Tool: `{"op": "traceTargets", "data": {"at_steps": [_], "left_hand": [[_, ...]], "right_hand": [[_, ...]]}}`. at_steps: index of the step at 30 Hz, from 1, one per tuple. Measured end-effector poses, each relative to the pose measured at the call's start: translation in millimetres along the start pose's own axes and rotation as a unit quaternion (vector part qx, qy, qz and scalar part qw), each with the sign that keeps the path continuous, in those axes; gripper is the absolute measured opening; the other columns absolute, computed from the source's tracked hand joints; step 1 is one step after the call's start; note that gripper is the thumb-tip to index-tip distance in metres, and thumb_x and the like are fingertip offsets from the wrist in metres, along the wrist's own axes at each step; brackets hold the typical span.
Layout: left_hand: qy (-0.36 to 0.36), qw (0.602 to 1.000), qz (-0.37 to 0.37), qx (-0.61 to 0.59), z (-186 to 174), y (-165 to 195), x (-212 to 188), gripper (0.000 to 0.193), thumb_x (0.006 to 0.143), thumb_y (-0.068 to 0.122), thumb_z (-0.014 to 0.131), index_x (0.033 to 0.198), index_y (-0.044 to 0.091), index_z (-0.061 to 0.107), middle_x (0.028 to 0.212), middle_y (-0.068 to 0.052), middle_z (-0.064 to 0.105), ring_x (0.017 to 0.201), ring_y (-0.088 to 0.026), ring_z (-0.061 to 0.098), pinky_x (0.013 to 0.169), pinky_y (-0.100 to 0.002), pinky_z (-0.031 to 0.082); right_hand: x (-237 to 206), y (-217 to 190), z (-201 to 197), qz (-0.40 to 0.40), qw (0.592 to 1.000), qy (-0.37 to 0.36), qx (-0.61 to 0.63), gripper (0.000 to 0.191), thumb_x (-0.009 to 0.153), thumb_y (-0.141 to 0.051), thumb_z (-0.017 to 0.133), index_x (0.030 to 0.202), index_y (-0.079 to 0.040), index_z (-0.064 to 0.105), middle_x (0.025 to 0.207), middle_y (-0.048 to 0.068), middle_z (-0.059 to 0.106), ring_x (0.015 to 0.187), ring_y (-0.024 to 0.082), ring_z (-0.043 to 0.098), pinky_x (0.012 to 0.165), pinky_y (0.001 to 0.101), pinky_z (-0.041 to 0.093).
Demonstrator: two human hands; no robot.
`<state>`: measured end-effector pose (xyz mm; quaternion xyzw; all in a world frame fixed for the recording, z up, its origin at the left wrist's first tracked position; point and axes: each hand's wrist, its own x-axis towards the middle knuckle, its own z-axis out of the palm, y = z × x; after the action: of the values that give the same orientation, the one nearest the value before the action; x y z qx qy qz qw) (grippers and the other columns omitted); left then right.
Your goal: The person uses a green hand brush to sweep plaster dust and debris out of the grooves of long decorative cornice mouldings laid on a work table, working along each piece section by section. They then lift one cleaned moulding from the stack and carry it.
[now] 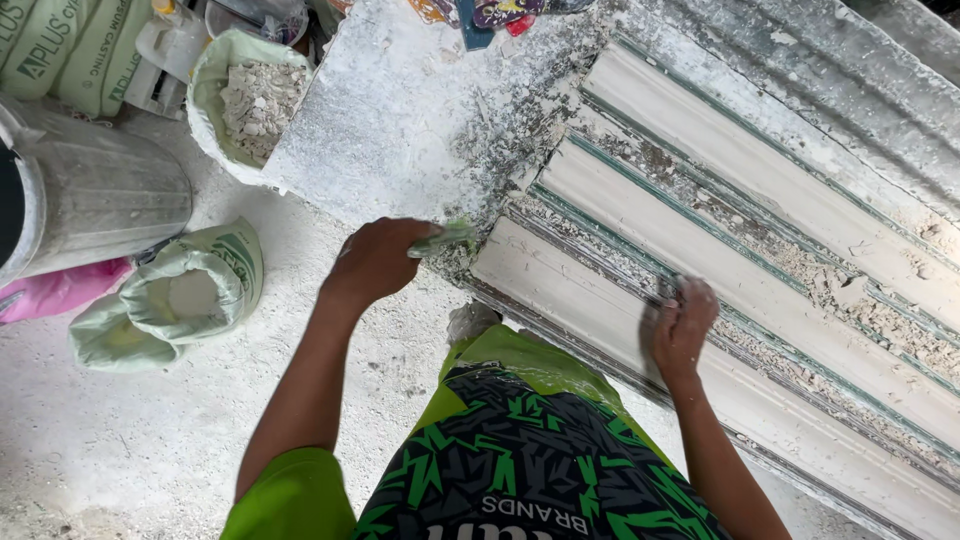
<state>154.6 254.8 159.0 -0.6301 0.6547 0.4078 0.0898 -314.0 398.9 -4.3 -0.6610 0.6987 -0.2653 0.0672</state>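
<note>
Standing open-mouthed on the dusty floor (150, 440), handy to the bench: green sack (185, 295); curling shut round a pale green tool (445, 238), pressing its tip at the mould's near end: left hand (375, 262); lying flat, fingers (690, 300) loosely bent, steadying the nearest white plaster moulding (600, 300): right hand (680, 325).

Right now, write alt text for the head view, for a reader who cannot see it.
Seen from above, a person's left hand grips a green scraper at the end of a long white plaster moulding while the right hand presses on it. Open sacks and a grey bucket stand on the dusty floor.
</note>
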Motion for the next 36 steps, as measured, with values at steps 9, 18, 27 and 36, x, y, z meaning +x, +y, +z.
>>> {"op": "traceTargets", "data": {"at_steps": [9,18,27,36], "left_hand": [[-0.078,0.994,-0.055,0.052,10,-3,-40,0.042,0.098,0.019,0.056,0.135,0.034,0.065,0.127,-0.005,0.072,0.109,-0.024,0.07,0.101,-0.046,0.055],[0.298,0.941,0.155,-0.036,123,100,7,0.085,0.098,0.027,0.056,0.162,0.004,0.005,0.156,-0.024,0.035,0.094,-0.031,0.069,0.067,-0.041,0.06],[0.189,0.918,0.304,-0.173,180,161,61,0.079,0.096,0.025,0.059,0.162,0.006,0.019,0.086,-0.018,0.072,0.067,-0.027,0.068,0.058,-0.047,0.059],[0.187,0.947,0.157,-0.207,287,239,92,0.072,0.095,0.026,0.059,0.158,0.008,0.028,0.126,-0.02,0.061,0.105,-0.036,0.068,0.098,-0.052,0.053]], "right_hand": [[-25,-20,-8,0.011,0.999,-0.045,0.008,0.037,0.106,-0.019,0.047,0.137,0.0,0.055,0.138,0.024,0.054,0.139,0.043,0.043,0.121,0.0579,0.03],[-44,-26,-22,0.078,0.996,-0.029,0.011,0.036,0.106,-0.018,0.05,0.137,0.001,0.056,0.139,0.026,0.055,0.135,0.046,0.045,0.118,0.057,0.031],[-81,18,-60,0.105,0.994,0.004,-0.009,0.036,0.107,-0.016,0.047,0.137,0.002,0.056,0.136,0.027,0.057,0.132,0.045,0.05,0.116,0.0557,0.036],[-137,99,-101,0.161,0.985,0.062,0.031,0.043,0.111,-0.023,0.04,0.142,0.004,0.053,0.143,0.026,0.051,0.138,0.044,0.043,0.117,0.0548,0.032]]}}
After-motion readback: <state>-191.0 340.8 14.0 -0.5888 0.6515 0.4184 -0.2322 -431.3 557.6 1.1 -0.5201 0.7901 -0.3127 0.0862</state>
